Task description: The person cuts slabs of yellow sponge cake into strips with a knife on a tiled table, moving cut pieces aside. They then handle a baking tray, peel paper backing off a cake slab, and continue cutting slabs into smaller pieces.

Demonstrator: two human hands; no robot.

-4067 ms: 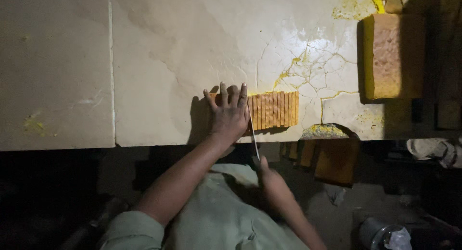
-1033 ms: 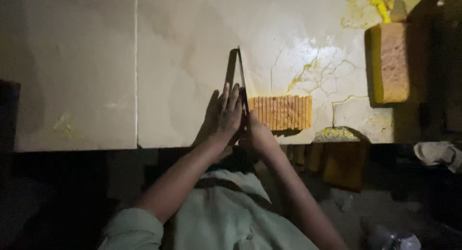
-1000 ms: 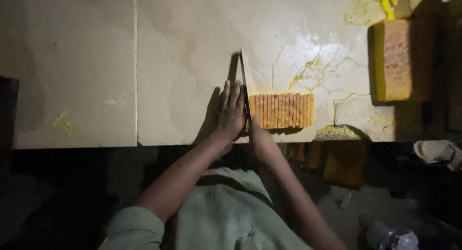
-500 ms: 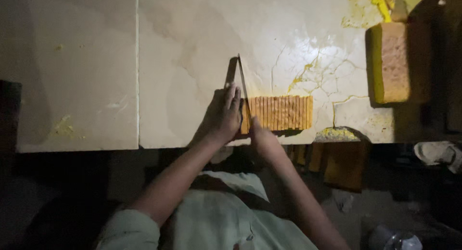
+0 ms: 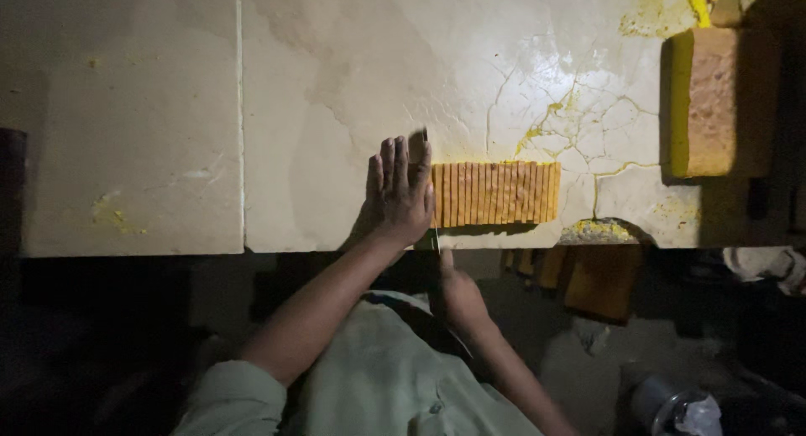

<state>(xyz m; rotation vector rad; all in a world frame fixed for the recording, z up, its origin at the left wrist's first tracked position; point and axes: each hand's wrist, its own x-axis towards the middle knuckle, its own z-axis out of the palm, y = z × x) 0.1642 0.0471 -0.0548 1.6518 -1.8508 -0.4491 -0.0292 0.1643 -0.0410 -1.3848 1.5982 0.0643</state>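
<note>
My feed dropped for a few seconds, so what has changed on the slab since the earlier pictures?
The knife that lay far out past the fingers half a second ago has come back toward the person; only its tip shows above the left hand. That hand stays flat on the left end of the sliced orange block. The right hand stays at the slab's edge. The uncut block has not moved.

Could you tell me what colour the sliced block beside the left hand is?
Orange-yellow sliced block, clearest in the head view.
</note>
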